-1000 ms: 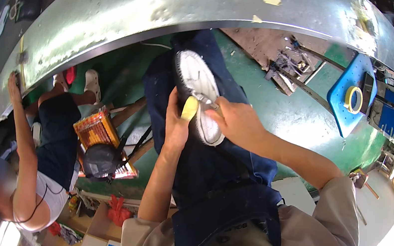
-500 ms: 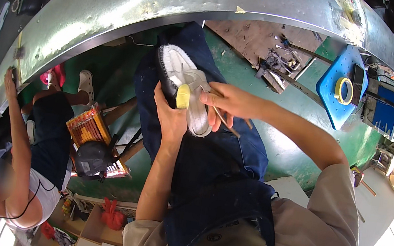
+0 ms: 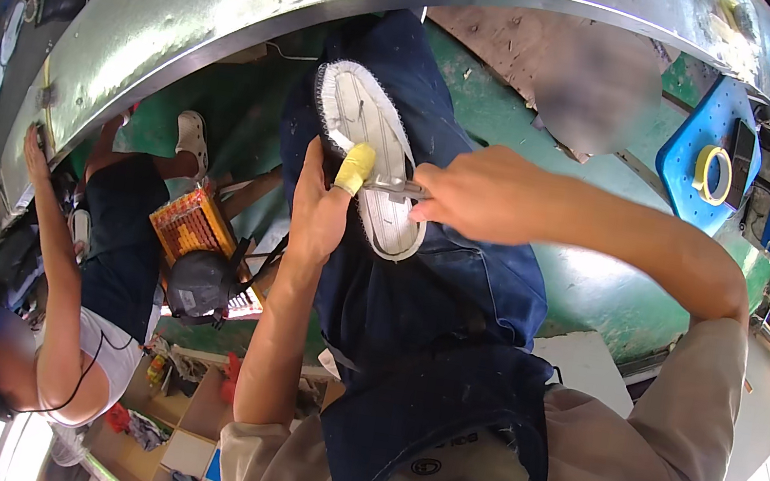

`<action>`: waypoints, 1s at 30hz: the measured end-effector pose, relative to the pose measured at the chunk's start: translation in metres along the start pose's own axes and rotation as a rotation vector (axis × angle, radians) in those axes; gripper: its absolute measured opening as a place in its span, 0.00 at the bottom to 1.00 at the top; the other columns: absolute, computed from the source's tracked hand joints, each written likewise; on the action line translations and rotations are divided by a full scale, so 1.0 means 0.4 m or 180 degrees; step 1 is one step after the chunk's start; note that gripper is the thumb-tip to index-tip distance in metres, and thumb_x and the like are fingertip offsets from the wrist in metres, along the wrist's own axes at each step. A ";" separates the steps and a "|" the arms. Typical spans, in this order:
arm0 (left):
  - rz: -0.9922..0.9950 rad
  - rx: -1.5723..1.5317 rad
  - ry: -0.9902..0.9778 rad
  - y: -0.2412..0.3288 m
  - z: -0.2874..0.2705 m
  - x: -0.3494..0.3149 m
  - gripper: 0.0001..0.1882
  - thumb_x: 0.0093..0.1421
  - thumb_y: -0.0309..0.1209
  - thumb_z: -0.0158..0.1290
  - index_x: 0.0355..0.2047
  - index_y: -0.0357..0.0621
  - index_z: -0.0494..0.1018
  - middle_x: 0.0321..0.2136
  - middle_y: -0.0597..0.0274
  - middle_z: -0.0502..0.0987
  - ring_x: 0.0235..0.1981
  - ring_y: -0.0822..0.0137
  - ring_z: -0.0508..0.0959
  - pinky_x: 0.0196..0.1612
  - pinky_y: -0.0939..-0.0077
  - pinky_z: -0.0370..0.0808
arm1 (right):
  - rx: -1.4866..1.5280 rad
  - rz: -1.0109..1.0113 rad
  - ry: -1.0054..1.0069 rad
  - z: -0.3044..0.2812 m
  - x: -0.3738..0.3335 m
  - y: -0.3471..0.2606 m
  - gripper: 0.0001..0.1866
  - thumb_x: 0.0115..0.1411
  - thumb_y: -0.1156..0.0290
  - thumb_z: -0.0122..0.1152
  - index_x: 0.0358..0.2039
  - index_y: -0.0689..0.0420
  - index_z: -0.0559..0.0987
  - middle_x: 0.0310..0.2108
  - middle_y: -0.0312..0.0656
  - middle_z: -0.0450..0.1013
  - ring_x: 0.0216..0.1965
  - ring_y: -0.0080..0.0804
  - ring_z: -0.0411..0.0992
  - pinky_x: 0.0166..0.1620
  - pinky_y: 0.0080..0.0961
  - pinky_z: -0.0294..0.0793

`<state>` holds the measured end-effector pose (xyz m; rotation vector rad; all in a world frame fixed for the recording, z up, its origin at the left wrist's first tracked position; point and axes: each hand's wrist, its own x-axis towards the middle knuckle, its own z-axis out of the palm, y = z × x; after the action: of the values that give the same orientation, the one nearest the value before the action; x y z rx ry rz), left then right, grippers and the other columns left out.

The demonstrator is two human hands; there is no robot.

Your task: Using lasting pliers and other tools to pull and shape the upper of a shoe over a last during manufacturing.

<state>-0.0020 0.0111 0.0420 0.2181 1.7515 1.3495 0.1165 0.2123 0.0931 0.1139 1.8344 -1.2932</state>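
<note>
A shoe [image 3: 379,215] lies across my lap with its whitish underside up. Its pale lining is folded in round the edge, and thin nail-like bits stick up from the middle. My left hand [image 3: 320,212] grips its left side, the thumb wrapped in yellow tape [image 3: 355,168] and pressed on the underside. My right hand [image 3: 475,194] is closed round metal pincers [image 3: 397,187]; their jaws reach over the underside beside the taped thumb. Their handles are hidden in my fist.
Ahead curves a metal bench edge [image 3: 240,13]. At right are a blue perforated board [image 3: 686,165], a yellow tape roll [image 3: 712,174] and a dark phone-like object [image 3: 742,153]. On the left, another person [image 3: 86,336] sits near a woven stool [image 3: 195,224] with a dark cap [image 3: 201,286].
The shoe has turned so its underside faces up more fully. My right hand has brought the pincers' metal jaws onto it. The whole view has shifted slightly.
</note>
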 end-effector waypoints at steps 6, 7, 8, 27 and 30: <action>0.0114 0.0084 -0.0085 -0.016 -0.014 0.001 0.26 0.69 0.32 0.57 0.61 0.29 0.65 0.52 0.52 0.77 0.51 0.65 0.77 0.56 0.72 0.72 | -0.0558 -0.0368 0.0682 0.011 0.026 0.038 0.29 0.71 0.47 0.53 0.28 0.63 0.78 0.17 0.49 0.74 0.26 0.56 0.77 0.32 0.49 0.75; -0.0027 0.0507 -0.0089 -0.015 -0.015 0.008 0.28 0.69 0.33 0.57 0.62 0.29 0.63 0.52 0.51 0.78 0.51 0.64 0.78 0.55 0.71 0.73 | -0.0400 -0.0493 0.0565 0.001 0.029 0.047 0.28 0.71 0.50 0.54 0.26 0.64 0.80 0.17 0.50 0.74 0.28 0.55 0.78 0.33 0.51 0.74; -0.0123 0.0578 -0.0191 -0.017 -0.010 0.007 0.28 0.69 0.33 0.57 0.62 0.29 0.63 0.52 0.51 0.78 0.51 0.64 0.78 0.55 0.71 0.73 | -0.0980 -0.0747 0.0492 -0.009 0.035 0.054 0.27 0.71 0.47 0.52 0.31 0.62 0.78 0.18 0.49 0.75 0.27 0.56 0.78 0.33 0.48 0.75; 0.0619 -0.0272 0.0057 -0.110 -0.012 -0.064 0.42 0.70 0.30 0.52 0.75 0.36 0.41 0.70 0.45 0.57 0.70 0.57 0.60 0.71 0.63 0.57 | 0.1787 0.0399 -0.0974 0.022 0.072 0.075 0.35 0.74 0.37 0.40 0.29 0.57 0.75 0.18 0.36 0.73 0.17 0.27 0.75 0.17 0.27 0.67; 0.1216 -0.0216 -0.0440 -0.130 0.002 -0.096 0.46 0.70 0.29 0.49 0.77 0.40 0.31 0.76 0.40 0.43 0.77 0.51 0.47 0.75 0.59 0.44 | 0.1556 0.0382 -0.1012 0.021 0.050 0.088 0.35 0.74 0.37 0.41 0.31 0.58 0.77 0.20 0.38 0.76 0.18 0.26 0.76 0.19 0.27 0.68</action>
<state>0.0399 -0.0323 0.0183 0.6184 1.5964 1.6187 0.1270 0.2140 0.0531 0.2606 1.2038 -1.5511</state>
